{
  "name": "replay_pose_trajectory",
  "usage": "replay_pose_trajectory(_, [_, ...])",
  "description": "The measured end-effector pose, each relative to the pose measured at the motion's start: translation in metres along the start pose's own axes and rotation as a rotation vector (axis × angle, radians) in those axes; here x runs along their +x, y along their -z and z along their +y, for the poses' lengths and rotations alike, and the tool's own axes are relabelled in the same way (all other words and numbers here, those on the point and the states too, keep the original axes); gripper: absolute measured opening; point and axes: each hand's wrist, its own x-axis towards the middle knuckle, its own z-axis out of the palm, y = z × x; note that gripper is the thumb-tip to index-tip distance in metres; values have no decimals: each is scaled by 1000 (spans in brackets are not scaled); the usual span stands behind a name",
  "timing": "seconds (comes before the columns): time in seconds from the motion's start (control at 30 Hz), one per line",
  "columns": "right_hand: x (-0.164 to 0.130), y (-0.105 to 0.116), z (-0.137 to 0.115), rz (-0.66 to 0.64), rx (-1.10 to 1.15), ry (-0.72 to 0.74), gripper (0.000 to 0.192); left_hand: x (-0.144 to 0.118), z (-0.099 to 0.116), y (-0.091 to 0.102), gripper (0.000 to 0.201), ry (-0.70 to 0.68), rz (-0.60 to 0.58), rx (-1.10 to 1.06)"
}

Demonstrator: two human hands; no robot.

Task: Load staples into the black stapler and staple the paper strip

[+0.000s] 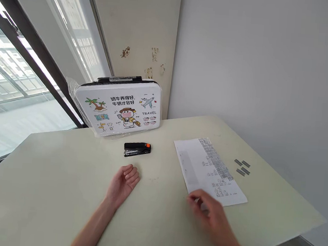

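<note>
My left hand [124,184] rests on the table, palm turned up, with its fingers curled into a loose fist. Nothing shows in it. A black stapler [136,149] with an orange patch lies just beyond it, not touched. My right hand [209,215], a little blurred, hangs at the near edge of a stack of printed paper sheets [190,152]. Its fingers are bent in and the tips come together with the thumb; what they hold, if anything, I cannot make out. Several grey staple strips [242,167] lie to the right of the paper.
A white case [119,107] with cartoon prints and a black handle, partly wrapped in clear plastic, stands at the back of the pale table [46,185]. A window [21,76] is on the left. A grey wall [257,70] runs along the right.
</note>
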Motion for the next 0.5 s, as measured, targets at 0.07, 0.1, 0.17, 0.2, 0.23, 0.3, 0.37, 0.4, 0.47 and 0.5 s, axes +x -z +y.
replay_pose_trajectory(0.07, [-9,-30,-17,-191,106,36,31,0,0,2,40,-2,-2,5])
replay_pose_trajectory(0.1, [-12,-42,-21,-243,105,82,32,0,0,3,41,-5,-2,8])
replay_pose_trajectory(0.17, [-15,-58,-24,-281,31,197,30,1,-1,4,41,-10,-1,12])
replay_pose_trajectory(0.2, [-16,-63,-24,-272,-18,245,28,1,-1,5,41,-12,-2,13])
replay_pose_trajectory(0.23, [-16,-65,-23,-260,-52,271,26,2,-1,4,40,-13,-3,14])
replay_pose_trajectory(0.3, [-15,-65,-22,-240,-54,255,25,3,-2,4,38,-12,-8,16])
replay_pose_trajectory(0.37, [-14,-63,-21,-229,-19,210,27,4,-3,3,35,-12,-12,18])
replay_pose_trajectory(0.4, [-14,-61,-21,-227,-5,194,27,4,-3,2,34,-13,-14,19])
replay_pose_trajectory(0.47, [-14,-60,-22,-226,11,180,28,4,-4,2,33,-17,-16,21])
replay_pose_trajectory(0.5, [-14,-60,-23,-227,18,178,28,4,-4,2,32,-19,-16,23])
